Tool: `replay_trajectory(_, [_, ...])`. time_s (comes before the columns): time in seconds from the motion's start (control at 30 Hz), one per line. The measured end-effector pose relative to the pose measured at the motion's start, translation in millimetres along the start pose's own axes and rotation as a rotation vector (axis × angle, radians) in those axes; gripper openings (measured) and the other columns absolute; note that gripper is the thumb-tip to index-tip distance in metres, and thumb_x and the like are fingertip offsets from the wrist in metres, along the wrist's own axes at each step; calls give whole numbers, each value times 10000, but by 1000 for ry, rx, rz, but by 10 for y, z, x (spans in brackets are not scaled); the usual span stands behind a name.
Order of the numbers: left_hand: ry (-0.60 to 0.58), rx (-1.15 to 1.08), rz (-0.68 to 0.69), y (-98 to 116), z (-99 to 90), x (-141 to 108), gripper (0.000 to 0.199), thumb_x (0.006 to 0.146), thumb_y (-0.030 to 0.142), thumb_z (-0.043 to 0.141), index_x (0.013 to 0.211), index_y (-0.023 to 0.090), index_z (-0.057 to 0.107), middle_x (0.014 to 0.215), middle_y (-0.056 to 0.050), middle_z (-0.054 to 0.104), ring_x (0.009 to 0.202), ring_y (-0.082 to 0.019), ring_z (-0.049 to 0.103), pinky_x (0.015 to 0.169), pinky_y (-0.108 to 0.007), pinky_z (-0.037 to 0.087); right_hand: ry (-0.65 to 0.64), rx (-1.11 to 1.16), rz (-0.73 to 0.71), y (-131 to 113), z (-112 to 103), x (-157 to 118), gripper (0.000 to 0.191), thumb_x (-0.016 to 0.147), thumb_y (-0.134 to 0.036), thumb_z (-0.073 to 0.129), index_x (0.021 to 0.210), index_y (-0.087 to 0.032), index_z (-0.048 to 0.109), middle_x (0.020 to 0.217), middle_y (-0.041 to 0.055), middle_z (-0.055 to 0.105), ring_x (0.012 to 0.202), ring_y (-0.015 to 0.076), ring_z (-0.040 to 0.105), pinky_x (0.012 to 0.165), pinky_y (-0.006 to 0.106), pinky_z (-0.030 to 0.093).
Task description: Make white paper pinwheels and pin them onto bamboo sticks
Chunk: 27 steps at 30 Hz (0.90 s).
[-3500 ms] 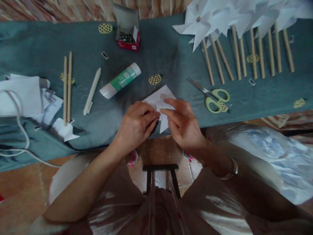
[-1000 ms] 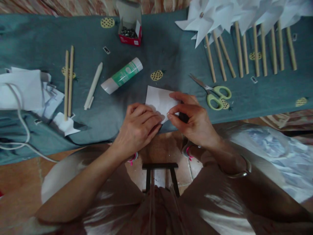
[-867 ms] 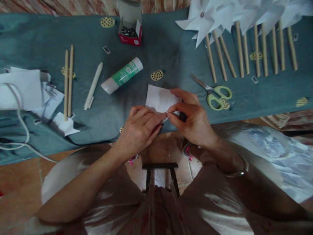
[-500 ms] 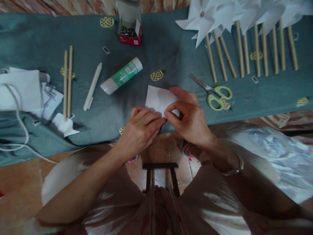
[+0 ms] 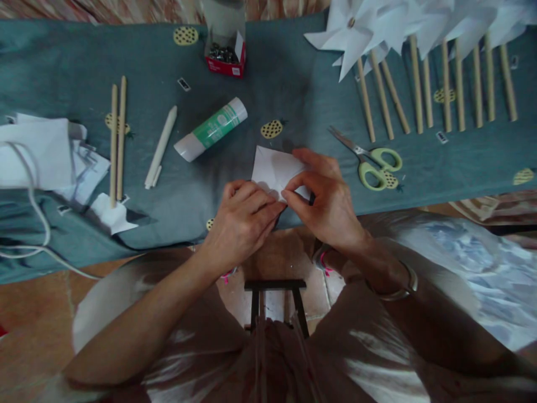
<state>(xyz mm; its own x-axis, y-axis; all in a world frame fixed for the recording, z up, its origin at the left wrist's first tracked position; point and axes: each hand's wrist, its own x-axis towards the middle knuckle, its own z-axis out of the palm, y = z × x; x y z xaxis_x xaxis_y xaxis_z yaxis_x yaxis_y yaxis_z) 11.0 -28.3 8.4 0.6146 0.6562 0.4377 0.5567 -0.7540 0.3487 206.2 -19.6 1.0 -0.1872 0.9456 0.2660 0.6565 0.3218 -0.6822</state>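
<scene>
A small white sheet of paper (image 5: 274, 164) lies at the table's near edge, between my hands. My left hand (image 5: 245, 221) is closed on its near left edge, fingers together and pressing there. With thumb and forefinger pinched, my right hand (image 5: 325, 196) grips the near part of the sheet; its other fingers curl over the right side. Both hands cover the near edge and corners, so any fold there is hidden. A glue stick (image 5: 213, 129) with a green label lies beyond my left hand. Scissors (image 5: 371, 157) with light green handles rest to the right of my right hand.
White paper pinwheels (image 5: 352, 28) on wooden sticks lie at the back right. A red box (image 5: 224, 61) of small metal pieces stands at the back. On the left are a white pen (image 5: 161, 146), two wooden sticks (image 5: 113, 145), paper pieces (image 5: 37, 157) and a white cable (image 5: 36, 210).
The view has shifted slightly, so the table items appear a little further right. Both hands keep nearly the same hold on the paper.
</scene>
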Motion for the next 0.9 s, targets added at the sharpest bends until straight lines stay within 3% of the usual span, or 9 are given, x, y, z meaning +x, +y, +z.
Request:
replay_trajectory(0.37, [6,21,-9,-7,13,-7,158,983,195,563,1045,180,708,897,-46,740,901,-209,646,820,-398,471,4,-49,-1,-42,-17,-3,93,852,-185,652,776,-238,640,1327,113,652,1270,293,575,1078,519,466])
replay_trajectory(0.57, [15,1,-2,-16,19,-12,149,975,182,571,1049,187,700,905,-43,742,889,-216,642,813,-406,474,-13,-15,24,-35,-10,-13,124,861,-185,634,811,-294,664,1306,26,649,1294,270,549,1123,531,447])
replay_trajectory(0.9, [7,-7,-10,-13,28,-1,163,974,184,570,1048,175,715,915,-61,743,901,-228,643,806,-419,471,-29,37,66,-43,-19,-15,114,875,-214,611,804,-281,671,1333,59,640,1302,300,535,1136,590,411])
